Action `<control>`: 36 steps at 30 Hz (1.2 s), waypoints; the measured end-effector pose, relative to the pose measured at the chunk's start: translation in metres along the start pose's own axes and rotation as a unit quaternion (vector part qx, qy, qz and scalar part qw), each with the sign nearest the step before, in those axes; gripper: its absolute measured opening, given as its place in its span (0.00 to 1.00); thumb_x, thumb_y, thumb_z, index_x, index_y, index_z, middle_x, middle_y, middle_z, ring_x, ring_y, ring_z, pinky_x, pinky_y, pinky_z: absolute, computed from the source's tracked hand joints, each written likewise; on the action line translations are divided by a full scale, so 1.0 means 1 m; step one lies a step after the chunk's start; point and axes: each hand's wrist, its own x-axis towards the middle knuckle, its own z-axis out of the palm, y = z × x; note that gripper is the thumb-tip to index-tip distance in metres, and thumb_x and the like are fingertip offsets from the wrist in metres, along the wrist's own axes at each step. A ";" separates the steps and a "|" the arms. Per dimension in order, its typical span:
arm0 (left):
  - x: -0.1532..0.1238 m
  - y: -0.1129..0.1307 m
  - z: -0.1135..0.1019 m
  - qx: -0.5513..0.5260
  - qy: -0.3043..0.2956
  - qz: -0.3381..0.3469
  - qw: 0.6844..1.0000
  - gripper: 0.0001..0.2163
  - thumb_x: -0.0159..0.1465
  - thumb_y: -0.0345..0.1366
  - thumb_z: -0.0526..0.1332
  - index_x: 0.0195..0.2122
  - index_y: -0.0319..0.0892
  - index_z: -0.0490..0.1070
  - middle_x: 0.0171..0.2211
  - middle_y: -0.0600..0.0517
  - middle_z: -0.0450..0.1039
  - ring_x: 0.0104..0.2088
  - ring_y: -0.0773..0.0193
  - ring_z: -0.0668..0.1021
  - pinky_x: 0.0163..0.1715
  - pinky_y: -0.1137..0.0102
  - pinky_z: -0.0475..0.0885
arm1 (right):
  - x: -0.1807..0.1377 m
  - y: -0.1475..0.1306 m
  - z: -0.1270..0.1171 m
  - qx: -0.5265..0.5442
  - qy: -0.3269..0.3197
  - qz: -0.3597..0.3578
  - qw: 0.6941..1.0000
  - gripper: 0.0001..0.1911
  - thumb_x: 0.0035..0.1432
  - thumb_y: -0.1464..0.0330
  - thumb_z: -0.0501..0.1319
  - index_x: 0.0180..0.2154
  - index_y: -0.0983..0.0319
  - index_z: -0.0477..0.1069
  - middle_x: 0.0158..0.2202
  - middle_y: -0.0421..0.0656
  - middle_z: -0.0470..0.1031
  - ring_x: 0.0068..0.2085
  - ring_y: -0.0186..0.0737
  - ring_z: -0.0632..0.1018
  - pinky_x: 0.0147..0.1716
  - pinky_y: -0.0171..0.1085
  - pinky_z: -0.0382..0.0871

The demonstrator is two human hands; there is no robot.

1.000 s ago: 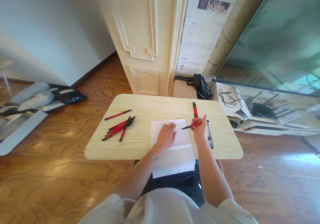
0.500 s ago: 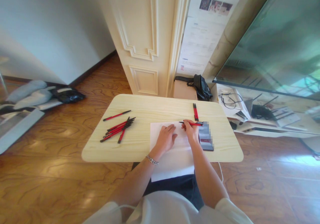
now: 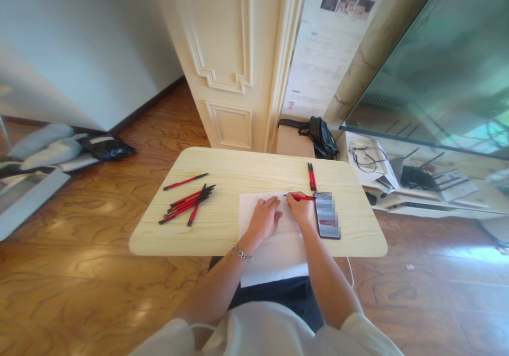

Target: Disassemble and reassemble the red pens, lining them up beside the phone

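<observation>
The red-and-black pen [image 3: 304,198] is over the upper right of the white paper sheet [image 3: 274,263], its dark tip pointing left near the far edge; the grip of the right hand [image 3: 299,209] is pinched around the barrel; a second ago that hand was farther right, partly covering the smartphone [image 3: 326,228], and it has come across, so the screen is uncovered and the pen sits in what looks like a writing pose; whether the tip touches the paper I cannot tell; the left hand [image 3: 263,217] rests on the sheet, its grip relaxed and clamped on nothing; no writing can be made out on the sheet, and the phone's display is pixelated; two matching pens [image 3: 312,176] lie together beyond the phone, and a loose pile of pens [image 3: 186,204] sits on the left of the counter [image 3: 246,167]; behind, the printed poster [image 3: 318,59] carries lines too small to read, and no brand is legible.
</observation>
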 end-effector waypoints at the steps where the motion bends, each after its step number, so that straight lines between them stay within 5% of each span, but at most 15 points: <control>1: 0.000 0.000 0.000 0.000 -0.001 -0.002 1.000 0.16 0.62 0.33 0.56 0.52 0.39 0.67 0.55 0.43 0.66 0.50 0.53 0.70 0.50 0.57 0.62 | 0.000 0.000 0.000 -0.003 0.006 -0.003 1.000 0.12 0.48 0.61 0.58 0.28 0.61 0.75 0.21 0.40 0.75 0.24 0.38 0.74 0.26 0.34 0.65; 10: 0.000 0.000 0.000 -0.004 0.001 -0.009 1.000 0.16 0.62 0.33 0.57 0.52 0.39 0.68 0.55 0.43 0.66 0.49 0.53 0.70 0.50 0.58 0.62 | 0.001 0.004 0.002 0.040 0.039 0.012 0.998 0.10 0.45 0.61 0.61 0.26 0.61 0.74 0.20 0.39 0.75 0.23 0.37 0.73 0.24 0.33 0.64; 14: 0.000 0.000 0.001 -0.006 -0.001 -0.011 1.000 0.16 0.62 0.32 0.56 0.51 0.38 0.67 0.55 0.42 0.66 0.50 0.53 0.70 0.51 0.57 0.61 | 0.006 0.005 0.000 0.137 0.031 0.048 0.989 0.14 0.47 0.58 0.61 0.28 0.63 0.74 0.21 0.40 0.74 0.22 0.35 0.71 0.23 0.33 0.64; 19: 0.000 0.001 0.000 0.005 -0.011 -0.010 1.000 0.16 0.62 0.31 0.57 0.52 0.38 0.67 0.55 0.42 0.66 0.50 0.54 0.70 0.51 0.57 0.60 | 0.008 -0.003 -0.008 0.346 0.049 0.071 0.934 0.13 0.49 0.60 0.61 0.26 0.64 0.73 0.26 0.43 0.75 0.31 0.35 0.75 0.31 0.33 0.68; 23: 0.002 0.000 -0.001 0.013 -0.023 -0.011 1.000 0.16 0.61 0.31 0.57 0.51 0.39 0.67 0.55 0.42 0.66 0.52 0.53 0.70 0.52 0.57 0.60 | 0.002 -0.018 -0.022 0.446 -0.026 0.078 0.891 0.11 0.47 0.64 0.64 0.34 0.61 0.72 0.29 0.41 0.74 0.25 0.31 0.71 0.22 0.30 0.63; 30: 0.003 -0.002 -0.008 -0.012 -0.027 0.006 1.000 0.12 0.60 0.30 0.59 0.46 0.40 0.70 0.52 0.44 0.69 0.50 0.54 0.71 0.52 0.58 0.62 | 0.002 -0.030 -0.042 0.459 -0.120 0.152 0.867 0.31 0.50 0.39 0.45 0.20 0.59 0.61 0.14 0.33 0.51 0.15 0.29 0.54 0.14 0.31 0.52; 36: -0.003 0.004 -0.022 -0.076 0.019 -0.030 0.997 0.11 0.60 0.32 0.59 0.45 0.41 0.72 0.45 0.46 0.73 0.45 0.56 0.73 0.49 0.60 0.66 | 0.004 -0.025 -0.043 0.473 -0.094 0.161 0.861 0.28 0.53 0.43 0.48 0.18 0.59 0.57 0.13 0.32 0.48 0.14 0.29 0.53 0.14 0.31 0.52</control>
